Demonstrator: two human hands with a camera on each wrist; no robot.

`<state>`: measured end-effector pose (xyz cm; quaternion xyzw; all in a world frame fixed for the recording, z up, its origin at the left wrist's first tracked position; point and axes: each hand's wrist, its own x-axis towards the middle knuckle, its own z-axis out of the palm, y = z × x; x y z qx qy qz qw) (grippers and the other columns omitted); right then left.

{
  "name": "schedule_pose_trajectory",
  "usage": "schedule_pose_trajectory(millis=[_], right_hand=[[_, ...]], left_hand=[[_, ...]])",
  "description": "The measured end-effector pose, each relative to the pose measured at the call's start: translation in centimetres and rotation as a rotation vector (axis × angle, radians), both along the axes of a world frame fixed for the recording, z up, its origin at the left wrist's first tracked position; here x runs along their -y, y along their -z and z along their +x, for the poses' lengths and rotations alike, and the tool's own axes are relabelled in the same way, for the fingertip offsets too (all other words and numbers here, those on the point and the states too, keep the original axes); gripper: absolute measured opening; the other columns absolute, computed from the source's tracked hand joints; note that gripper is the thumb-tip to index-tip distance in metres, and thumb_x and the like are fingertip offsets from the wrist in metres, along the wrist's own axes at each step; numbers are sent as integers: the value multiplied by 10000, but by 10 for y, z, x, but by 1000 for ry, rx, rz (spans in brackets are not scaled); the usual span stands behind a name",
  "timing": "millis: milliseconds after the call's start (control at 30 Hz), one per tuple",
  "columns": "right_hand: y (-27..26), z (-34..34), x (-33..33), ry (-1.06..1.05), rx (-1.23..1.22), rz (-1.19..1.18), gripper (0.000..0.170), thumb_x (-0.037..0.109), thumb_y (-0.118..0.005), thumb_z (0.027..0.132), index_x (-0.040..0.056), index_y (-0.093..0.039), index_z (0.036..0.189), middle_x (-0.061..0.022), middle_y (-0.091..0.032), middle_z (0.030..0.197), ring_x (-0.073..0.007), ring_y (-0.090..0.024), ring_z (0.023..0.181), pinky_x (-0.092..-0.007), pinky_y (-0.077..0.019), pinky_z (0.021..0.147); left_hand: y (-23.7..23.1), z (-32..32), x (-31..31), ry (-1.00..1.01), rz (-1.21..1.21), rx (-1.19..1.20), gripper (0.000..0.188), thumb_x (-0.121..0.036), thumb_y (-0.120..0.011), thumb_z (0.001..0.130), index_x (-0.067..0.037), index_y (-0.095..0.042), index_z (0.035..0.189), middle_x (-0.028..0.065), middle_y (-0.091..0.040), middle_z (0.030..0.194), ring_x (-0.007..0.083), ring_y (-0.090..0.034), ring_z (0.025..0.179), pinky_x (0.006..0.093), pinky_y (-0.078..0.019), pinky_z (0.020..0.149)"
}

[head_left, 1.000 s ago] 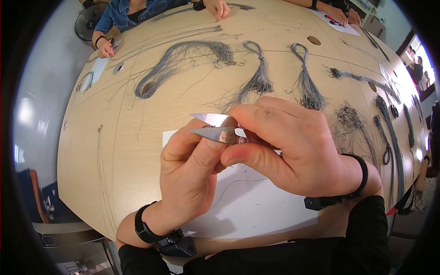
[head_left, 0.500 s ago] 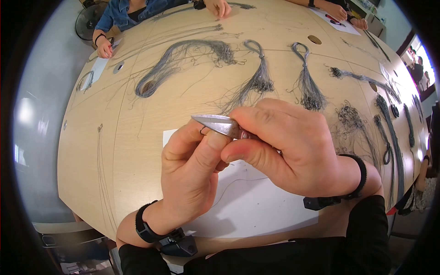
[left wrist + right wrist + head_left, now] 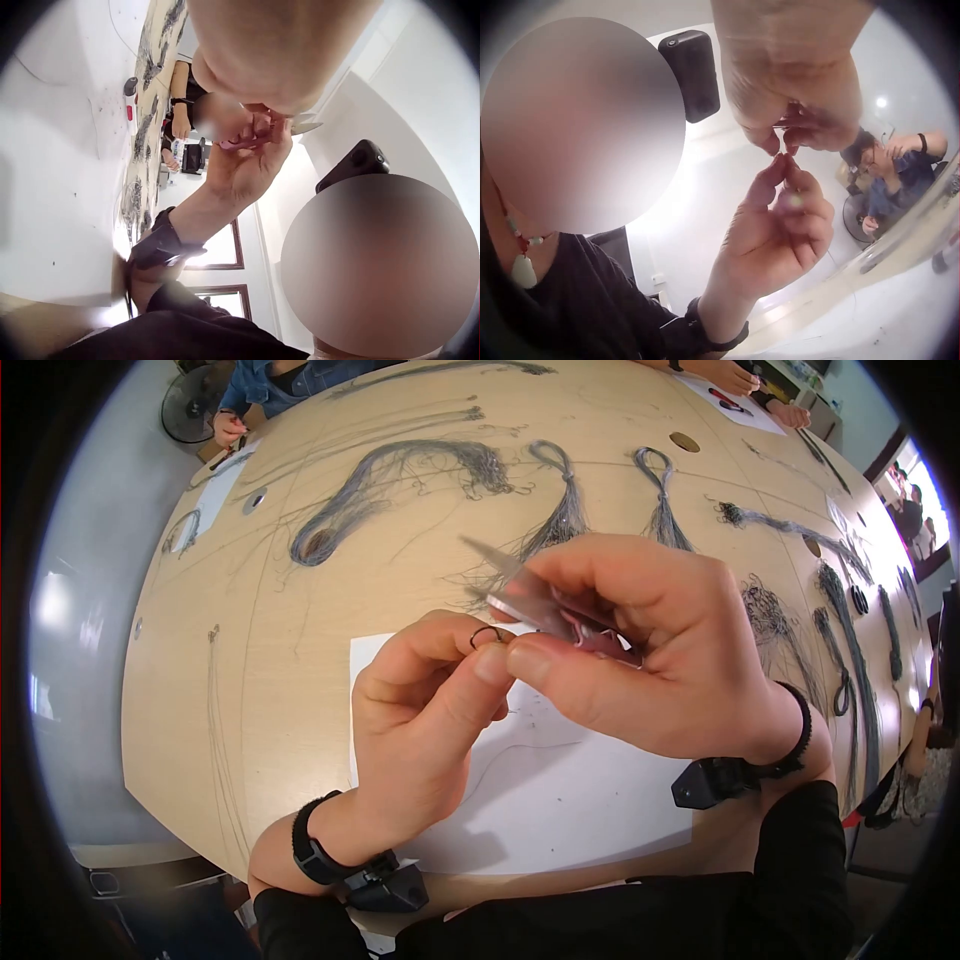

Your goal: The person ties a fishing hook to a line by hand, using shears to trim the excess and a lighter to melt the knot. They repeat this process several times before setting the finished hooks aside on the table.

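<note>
Between the thumb and forefinger of my left hand (image 3: 420, 725) is pinched a small dark fish hook (image 3: 482, 634), its curved bend showing above the thumb in the head view. My right hand (image 3: 670, 645) grips small scissors (image 3: 525, 600) with pink handles, their blades slightly blurred and pointing up to the left. The right thumb tip is right at the left thumb and forefinger, beside the hook. In the left wrist view the scissors' pink handle (image 3: 251, 142) lies within the right hand. Fingers hide most of the handles in the head view.
Below the hands lies white paper (image 3: 600, 790) with a thin line (image 3: 520, 748) and tiny dark bits. Bundles of grey line with hooks (image 3: 370, 475) spread over the wooden table (image 3: 290, 730), two tied in loops (image 3: 655, 465). Other people sit across the table.
The scissors have swung up and right, away from the left fingertips, and the hook now shows plainly. The right thumb has come to the left fingertips. The person across has drawn one hand back.
</note>
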<state>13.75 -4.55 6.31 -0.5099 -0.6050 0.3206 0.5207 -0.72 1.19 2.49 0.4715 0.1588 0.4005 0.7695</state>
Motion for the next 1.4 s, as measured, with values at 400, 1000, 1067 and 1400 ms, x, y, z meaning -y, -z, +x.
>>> schedule_pose_trajectory(millis=[400,1000,1067,1400], right_hand=[[0,2,-1,2,108,74,71,54,-494,718,-2,-506,760,25,-443,602,-26,-352,529,-163,-301,469],[8,4,-7,-54,342,271,199,110,-580,642,38,-445,770,-31,-418,587,-112,-399,466,-225,-329,404],[6,4,-7,-65,316,225,166,87,-549,647,38,-440,761,-22,-410,591,-98,-381,468,-214,-322,411],[-4,1,0,-139,-117,-128,43,15,-455,707,32,-450,747,22,-426,648,-24,-354,554,-160,-303,494]], left_hand=[[-3,0,4,74,-92,-12,81,-35,-527,764,-32,-535,845,19,-538,793,68,-480,668,196,-407,548],[1,-1,6,97,1,-41,82,12,-501,766,-5,-532,839,46,-520,806,76,-476,656,190,-404,552],[1,-2,5,108,-3,-42,83,9,-502,766,-6,-533,842,50,-519,813,79,-477,660,192,-405,552],[-2,-4,3,126,10,18,74,-8,-498,772,-11,-522,841,61,-519,816,96,-483,676,204,-419,551]])
